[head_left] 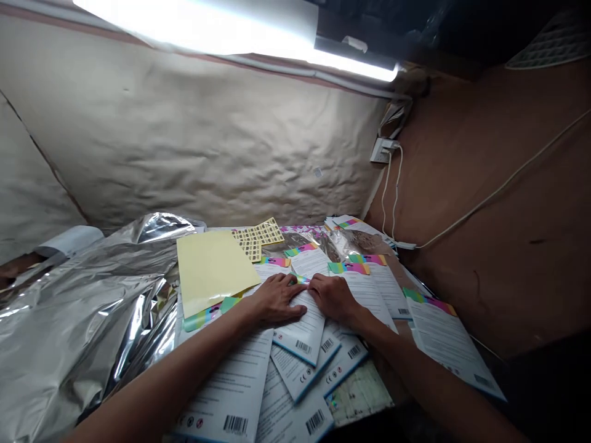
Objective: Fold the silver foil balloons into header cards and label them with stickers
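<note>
My left hand (278,299) lies on a flat white packet (302,335) with printed text, a barcode and a colourful top strip. Its fingers are stretched out and its thumb points right across the packet. At the packet's top edge, my right hand (333,296) is closed, with thumb and fingertips pressed together by the coloured strip. Whatever is between those fingertips is hidden. More packets of the same kind lie fanned out beneath and around, including a large one (231,381) under my left forearm. A pale yellow sheet (215,267) lies just beyond my left wrist.
Yellow sticker sheets (261,237) with rows of small dark labels lie behind the yellow sheet. Crumpled silver film (92,307) covers the left side. Another packet (450,338) rests at the right. White cables run from a wall socket (383,151) down to the table's back right.
</note>
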